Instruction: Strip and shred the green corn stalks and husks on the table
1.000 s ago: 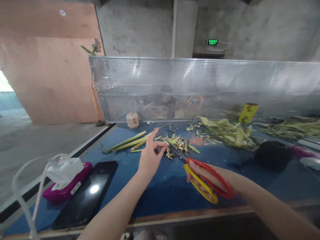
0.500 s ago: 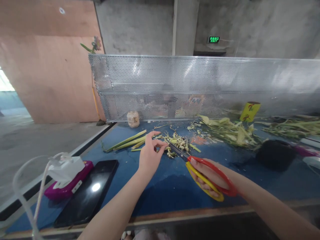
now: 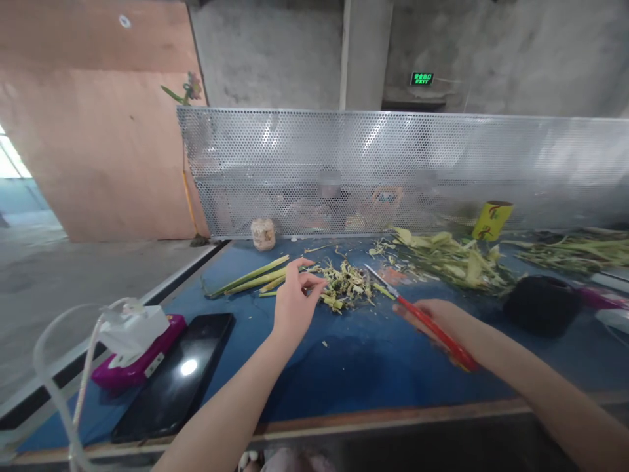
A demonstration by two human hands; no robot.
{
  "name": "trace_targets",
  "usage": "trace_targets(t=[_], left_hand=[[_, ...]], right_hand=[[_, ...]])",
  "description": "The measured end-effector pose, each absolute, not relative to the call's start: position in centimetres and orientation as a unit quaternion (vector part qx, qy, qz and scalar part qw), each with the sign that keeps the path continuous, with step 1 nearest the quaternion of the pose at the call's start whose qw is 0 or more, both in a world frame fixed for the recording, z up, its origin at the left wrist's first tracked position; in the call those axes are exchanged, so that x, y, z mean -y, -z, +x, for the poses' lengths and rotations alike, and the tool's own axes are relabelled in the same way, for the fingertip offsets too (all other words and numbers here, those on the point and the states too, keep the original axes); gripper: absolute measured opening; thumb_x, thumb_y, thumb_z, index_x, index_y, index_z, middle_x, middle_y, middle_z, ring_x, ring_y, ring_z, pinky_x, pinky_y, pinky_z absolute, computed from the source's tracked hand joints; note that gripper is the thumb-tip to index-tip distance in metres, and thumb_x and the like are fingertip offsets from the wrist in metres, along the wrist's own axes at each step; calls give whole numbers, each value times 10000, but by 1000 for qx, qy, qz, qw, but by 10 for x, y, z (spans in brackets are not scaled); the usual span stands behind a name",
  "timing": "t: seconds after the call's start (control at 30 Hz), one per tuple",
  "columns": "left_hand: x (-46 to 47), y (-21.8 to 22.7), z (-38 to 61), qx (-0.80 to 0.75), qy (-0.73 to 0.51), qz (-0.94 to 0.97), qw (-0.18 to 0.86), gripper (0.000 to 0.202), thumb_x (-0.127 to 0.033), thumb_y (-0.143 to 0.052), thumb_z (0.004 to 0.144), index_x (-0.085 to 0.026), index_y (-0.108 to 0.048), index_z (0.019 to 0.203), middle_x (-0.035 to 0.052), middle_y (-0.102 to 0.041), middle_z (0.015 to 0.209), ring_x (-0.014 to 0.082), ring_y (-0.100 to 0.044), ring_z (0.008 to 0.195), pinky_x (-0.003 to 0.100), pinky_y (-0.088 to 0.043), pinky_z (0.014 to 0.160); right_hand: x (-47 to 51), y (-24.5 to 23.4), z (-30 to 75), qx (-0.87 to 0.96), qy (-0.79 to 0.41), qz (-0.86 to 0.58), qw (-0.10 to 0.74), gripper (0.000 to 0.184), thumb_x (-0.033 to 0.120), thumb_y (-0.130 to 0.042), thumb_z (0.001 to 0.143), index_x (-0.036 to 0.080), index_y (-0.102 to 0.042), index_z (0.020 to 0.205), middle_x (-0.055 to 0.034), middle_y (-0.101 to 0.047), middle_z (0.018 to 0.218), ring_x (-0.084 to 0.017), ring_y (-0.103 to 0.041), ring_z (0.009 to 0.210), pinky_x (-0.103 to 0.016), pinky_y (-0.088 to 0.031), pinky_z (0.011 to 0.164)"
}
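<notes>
My right hand (image 3: 435, 321) grips red and yellow scissors (image 3: 422, 318) by the handles. Their blades point up and away, just right of a pile of cut plant scraps (image 3: 346, 288). My left hand (image 3: 293, 303) hovers over the blue table (image 3: 354, 367) at the left edge of that pile, thumb and forefinger pinched together and the other fingers loosely spread. I cannot make out anything between the pinched fingers. Long green stalks (image 3: 250, 278) lie just beyond the left hand.
A black phone (image 3: 179, 373) and a purple case with a white cable (image 3: 132, 347) lie at the near left. A perforated metal screen (image 3: 393, 170) backs the table. More leaves (image 3: 452, 259), a yellow cup (image 3: 491, 219), a black round object (image 3: 540, 305) and a small jar (image 3: 263, 234) stand around.
The right hand has swung the scissors to the right, away from the scrap pile, and turned them edge-on. The left hand has stayed in its pinch by the pile.
</notes>
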State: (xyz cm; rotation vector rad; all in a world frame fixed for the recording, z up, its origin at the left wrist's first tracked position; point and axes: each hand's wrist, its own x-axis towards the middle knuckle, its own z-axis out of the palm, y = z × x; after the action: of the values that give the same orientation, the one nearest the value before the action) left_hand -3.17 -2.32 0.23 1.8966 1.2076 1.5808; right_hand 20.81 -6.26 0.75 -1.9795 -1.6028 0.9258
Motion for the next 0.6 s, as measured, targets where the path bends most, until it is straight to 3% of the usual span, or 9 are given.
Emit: trace_targets(t=[0.1,0.2,0.3,0.37,0.43,0.5,0.6], left_hand=[[24,-3,-32,-437,-535,701,180,266,-257,-537,736,-220,-403,963,-23,-660,700,132,-597,616,249,-433,581],[26,-5,-31,-457,-503,720,144,253,-263,-541,735,-223,-429,959,-22,-661,724,129,-580,603,250,-430,571],[27,-6,-30,-444,-477,751,101,109,-259,-555,727,-201,-514,810,29,-635,903,135,-591,721,279,-452,669],[26,-4,-28,-406,-458,787,81,65,-235,-557,726,-185,-533,692,52,-593,988,148,-577,858,304,-442,774],[25,0,-27,-366,-434,820,76,68,-209,-549,732,-184,-533,670,53,-589,954,155,-554,932,319,-428,828],[24,4,-26,-342,-420,837,79,43,-190,-537,741,-189,-531,699,45,-596,893,152,-546,952,324,-425,846],[23,7,-27,-331,-423,839,90,30,-172,-528,749,-190,-524,725,33,-599,842,133,-562,910,310,-431,844]], right_hand=[[55,-4,228,609,-150,-765,145,359,484,-523,681,181,-443,507,-61,-517,507,-176,-519,467,-284,-371,468],[52,-6,232,616,-42,-783,70,295,437,-518,694,156,-511,604,-149,-585,668,-280,-589,648,-356,-412,566],[53,-11,214,670,-2,-729,144,280,402,-526,713,132,-565,776,-183,-596,866,-309,-571,852,-392,-426,690],[55,-14,192,734,-73,-625,255,308,369,-540,720,155,-545,942,-137,-591,975,-248,-562,904,-356,-431,753],[55,-14,169,739,-236,-549,311,338,380,-545,715,169,-524,978,-89,-618,898,-194,-593,791,-307,-468,664],[53,-10,150,723,-334,-498,343,268,333,-554,702,159,-529,904,-68,-618,823,-172,-599,715,-268,-477,560],[46,-1,136,687,-406,-453,397,169,305,-563,687,152,-524,747,-16,-586,651,-135,-585,593,-249,-475,521]])
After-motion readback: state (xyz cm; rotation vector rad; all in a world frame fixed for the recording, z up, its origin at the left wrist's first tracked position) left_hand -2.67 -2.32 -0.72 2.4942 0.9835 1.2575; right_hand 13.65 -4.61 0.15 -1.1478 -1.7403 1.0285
